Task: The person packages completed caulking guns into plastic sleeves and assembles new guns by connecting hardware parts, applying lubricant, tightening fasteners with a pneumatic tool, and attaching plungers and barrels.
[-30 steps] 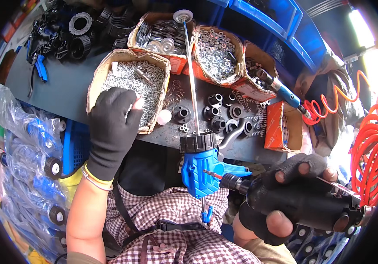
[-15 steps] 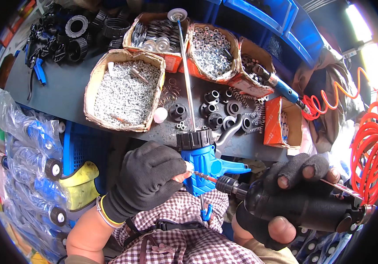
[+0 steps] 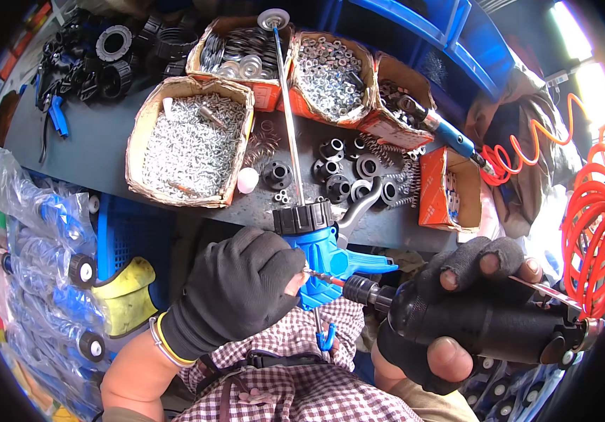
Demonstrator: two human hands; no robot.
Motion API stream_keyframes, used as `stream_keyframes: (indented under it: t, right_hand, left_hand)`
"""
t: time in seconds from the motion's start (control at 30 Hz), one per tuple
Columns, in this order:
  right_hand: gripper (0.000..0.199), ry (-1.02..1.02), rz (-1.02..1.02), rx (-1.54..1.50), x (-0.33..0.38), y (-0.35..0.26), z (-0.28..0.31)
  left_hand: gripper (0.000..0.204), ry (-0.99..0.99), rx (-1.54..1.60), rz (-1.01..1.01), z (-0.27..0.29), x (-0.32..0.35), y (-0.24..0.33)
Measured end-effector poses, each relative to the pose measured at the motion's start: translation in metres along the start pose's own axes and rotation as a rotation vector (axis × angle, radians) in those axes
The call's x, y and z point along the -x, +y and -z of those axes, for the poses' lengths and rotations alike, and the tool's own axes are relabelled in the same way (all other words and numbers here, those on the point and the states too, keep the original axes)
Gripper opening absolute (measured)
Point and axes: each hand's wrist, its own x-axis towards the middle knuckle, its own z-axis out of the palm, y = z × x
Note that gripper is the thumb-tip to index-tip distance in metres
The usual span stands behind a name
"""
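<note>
Left hand (image 3: 235,292), back from the screw box (image 3: 190,144) at 11 o'clock, is grasping the blue sprayer head (image 3: 320,257) | right hand (image 3: 457,316), clenched around the black power driver (image 3: 485,327), is bringing its bit to the screw.

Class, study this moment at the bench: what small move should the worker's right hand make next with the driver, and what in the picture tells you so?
Probably squeeze the trigger. The right hand aims the black power driver so its bit meets the side of the blue sprayer body, where the left hand seems to pinch a small screw. Bit and part look lined up, so driving seems due.
</note>
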Motion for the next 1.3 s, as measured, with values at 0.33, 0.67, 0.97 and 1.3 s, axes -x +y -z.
stream_keyframes:
  t: [0.33,0.67,0.97,1.3]
  right_hand:
    - [0.074,-0.221,-0.008,0.075,-0.017,0.002,0.022]
    - [0.076,-0.267,-0.012,0.304,-0.024,0.052,0.032]
    - [0.075,-0.360,0.003,0.265,-0.024,0.058,0.034]
    - [0.093,-0.058,-0.036,-0.026,0.007,-0.002,-0.003]
  left_hand:
    - [0.012,-0.129,0.197,0.325,-0.005,-0.007,0.000]
    - [0.011,-0.150,1.235,1.014,-0.011,0.016,0.028]
    - [0.013,0.114,1.413,1.060,-0.019,0.024,0.039]
    - [0.015,0.336,1.848,1.255,-0.011,0.019,0.061]
